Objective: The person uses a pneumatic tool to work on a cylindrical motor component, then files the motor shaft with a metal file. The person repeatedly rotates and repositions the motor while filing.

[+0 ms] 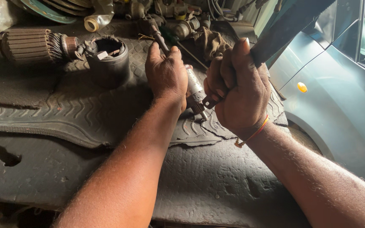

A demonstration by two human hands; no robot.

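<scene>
On the rubber mat point(85, 114), mid-bench, a small metal part point(194, 86) stands clamped in the left hand point(165, 76). Right hand point(239, 90) grips a flat file point(275, 36) whose tang meets the part. Risk: the file could slip onto the fingers. Black cylinder housing point(108, 61) holds loose clips.

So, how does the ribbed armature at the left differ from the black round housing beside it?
The armature lies on its side, while the black housing stands upright with its open mouth up. The armature is brownish, ribbed and solid with windings at one end; the housing is dark, smooth-walled and hollow. The armature is longer, the housing shorter and wider. Both rest on the worn rubber mat, away from both hands.
</scene>
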